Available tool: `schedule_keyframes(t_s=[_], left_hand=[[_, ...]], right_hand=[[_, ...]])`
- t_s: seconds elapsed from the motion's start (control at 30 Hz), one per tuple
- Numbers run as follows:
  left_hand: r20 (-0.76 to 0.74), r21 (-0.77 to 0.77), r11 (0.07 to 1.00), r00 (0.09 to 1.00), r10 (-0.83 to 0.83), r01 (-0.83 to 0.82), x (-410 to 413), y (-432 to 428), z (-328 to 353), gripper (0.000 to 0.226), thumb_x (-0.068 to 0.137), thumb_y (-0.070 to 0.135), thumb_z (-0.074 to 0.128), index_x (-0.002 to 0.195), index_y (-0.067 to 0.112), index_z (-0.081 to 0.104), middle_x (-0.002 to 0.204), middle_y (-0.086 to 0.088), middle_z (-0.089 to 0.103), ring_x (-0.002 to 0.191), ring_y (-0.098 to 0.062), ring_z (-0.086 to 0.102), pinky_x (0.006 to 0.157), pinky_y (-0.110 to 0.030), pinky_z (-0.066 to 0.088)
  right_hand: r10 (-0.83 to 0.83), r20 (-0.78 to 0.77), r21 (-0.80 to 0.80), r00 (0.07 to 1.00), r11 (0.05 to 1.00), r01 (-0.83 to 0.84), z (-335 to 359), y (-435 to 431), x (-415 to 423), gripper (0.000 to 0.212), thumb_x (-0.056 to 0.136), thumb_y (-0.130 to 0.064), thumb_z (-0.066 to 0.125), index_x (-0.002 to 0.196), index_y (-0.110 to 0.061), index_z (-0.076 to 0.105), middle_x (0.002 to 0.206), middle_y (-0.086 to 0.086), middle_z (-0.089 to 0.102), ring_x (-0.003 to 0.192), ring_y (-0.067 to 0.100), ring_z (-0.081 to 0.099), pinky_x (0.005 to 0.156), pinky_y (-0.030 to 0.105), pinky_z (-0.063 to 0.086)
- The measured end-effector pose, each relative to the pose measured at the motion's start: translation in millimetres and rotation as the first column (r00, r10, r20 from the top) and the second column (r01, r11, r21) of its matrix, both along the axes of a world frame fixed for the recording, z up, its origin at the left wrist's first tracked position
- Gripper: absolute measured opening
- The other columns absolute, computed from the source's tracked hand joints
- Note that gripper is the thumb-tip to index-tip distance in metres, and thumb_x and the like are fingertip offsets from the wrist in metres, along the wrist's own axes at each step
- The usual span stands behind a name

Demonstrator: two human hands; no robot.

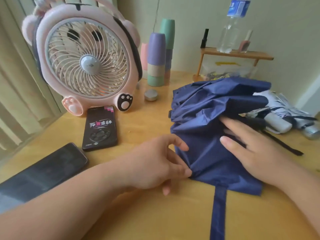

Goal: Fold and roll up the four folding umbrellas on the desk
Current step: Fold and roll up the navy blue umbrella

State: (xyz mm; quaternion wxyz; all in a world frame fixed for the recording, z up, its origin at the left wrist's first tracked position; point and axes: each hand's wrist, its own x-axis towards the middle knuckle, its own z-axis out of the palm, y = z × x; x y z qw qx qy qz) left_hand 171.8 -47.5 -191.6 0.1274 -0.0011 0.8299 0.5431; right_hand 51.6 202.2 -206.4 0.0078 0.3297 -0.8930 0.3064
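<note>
A navy blue folding umbrella lies crumpled on the wooden desk, its canopy loose and its closing strap trailing toward me. My left hand pinches a fold of the navy cloth at its near left edge between thumb and fingers. My right hand lies flat on the canopy with straight fingers pressing the fabric down. Behind it, at the right, lies a pale lilac and white umbrella, partly hidden by the navy one. A dark strap runs across the desk beside my right hand.
A pink bear-shaped fan stands at the back left. Two dark phones lie left of my hands. Stacked pastel cups, a small round tin and a wooden shelf with a water bottle stand along the wall.
</note>
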Motion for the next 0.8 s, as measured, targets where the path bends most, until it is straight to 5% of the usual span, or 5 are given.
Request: schedule_keyframes(t_s=[0.17,0.37,0.47,0.6,0.8], left_hand=[[-0.081,-0.106,0.994,0.996,0.023,-0.032,-5,5,-7,0.021,0.093,0.012,0.070,0.103,0.025,0.057,0.082,0.007,0.071,0.041,-0.006,0.050,0.045,-0.015,0.039],[-0.128,-0.226,0.974,0.990,-0.051,0.021,-5,6,-9,0.016,0.097,0.013,0.064,0.100,0.028,0.069,0.062,0.027,0.060,0.040,0.002,0.046,0.047,-0.008,0.035],[-0.104,-0.190,0.982,0.994,-0.029,0.009,-2,12,-9,0.014,0.096,0.027,0.068,0.109,0.032,0.063,0.077,0.027,0.066,0.046,-0.006,0.061,0.051,-0.012,0.043],[-0.153,-0.188,0.982,0.988,0.003,-0.033,-3,16,-7,0.009,0.099,0.028,0.064,0.104,0.032,0.058,0.072,0.017,0.067,0.044,-0.011,0.062,0.053,-0.014,0.044],[-0.189,-0.235,0.970,0.982,0.013,-0.058,-11,15,-14,0.013,0.094,0.025,0.067,0.104,0.031,0.060,0.088,0.009,0.065,0.069,0.001,0.056,0.065,-0.010,0.042]], right_hand=[[-0.046,-0.104,0.292,0.994,0.954,0.074,4,-6,7,0.062,0.090,-0.069,0.025,0.142,-0.048,0.051,0.155,-0.036,0.027,0.142,0.000,0.033,0.105,0.018,0.029],[-0.094,-0.059,0.514,0.994,0.850,0.111,46,-34,1,0.055,0.099,-0.064,0.028,0.153,-0.054,0.024,0.161,-0.019,0.033,0.145,0.017,0.039,0.113,0.034,0.032],[-0.185,0.023,0.622,0.983,0.772,0.130,77,-65,-15,0.055,0.099,-0.069,0.031,0.152,-0.053,0.028,0.137,-0.009,0.056,0.103,0.021,0.072,0.096,0.032,0.047],[-0.178,-0.060,0.715,0.982,0.679,0.167,80,-98,-39,0.080,0.085,-0.080,0.045,0.151,-0.036,0.033,0.109,-0.006,0.056,0.060,0.021,0.073,0.081,0.037,0.056],[-0.122,-0.266,0.708,0.956,0.648,0.280,62,-113,-67,0.090,0.075,-0.092,0.044,0.136,-0.026,0.050,0.105,-0.008,0.063,0.088,0.021,0.062,0.080,0.040,0.053]])
